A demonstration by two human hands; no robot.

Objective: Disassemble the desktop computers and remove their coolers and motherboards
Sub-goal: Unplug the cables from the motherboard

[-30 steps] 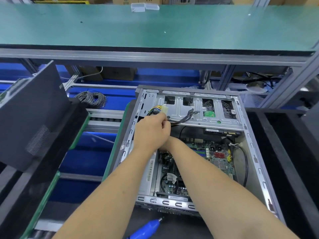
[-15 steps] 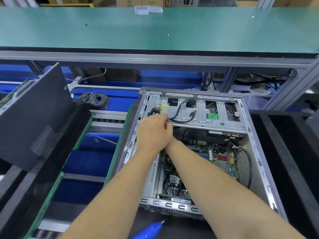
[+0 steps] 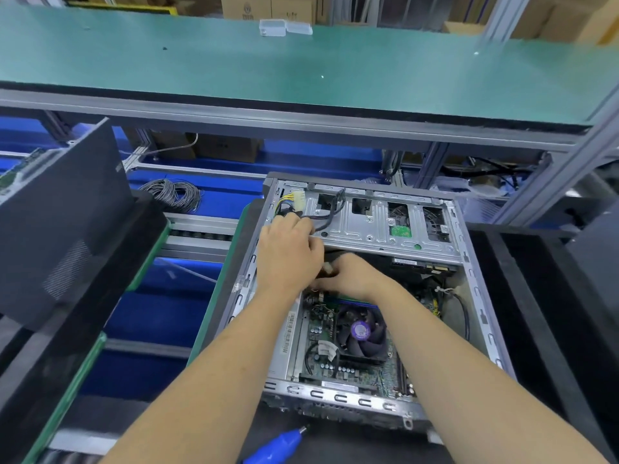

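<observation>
Open desktop case (image 3: pixel 469 296) lies on its side on the dark worktop (image 3: pixel 522 296), motherboard (image 3: pixel 321 363) and cooler fan (image 3: pixel 363 333) both in place inside, at the near end. Main risk: yanking the cable bundle (image 3: pixel 291 204) by its wires could tear pins from a connector or flex the board, and bare forearms sit close to sharp sheet-metal edges (electric screwdriver (image 3: pixel 281 445) lies unused by the near edge). Left hand (image 3: pixel 288 252) has its grip closed on the dark cables below the white plug (image 3: pixel 299 199); right hand (image 3: pixel 348 277) curls around a small pale connector (image 3: pixel 327 269) beneath the drive cage (image 3: pixel 382 222).
</observation>
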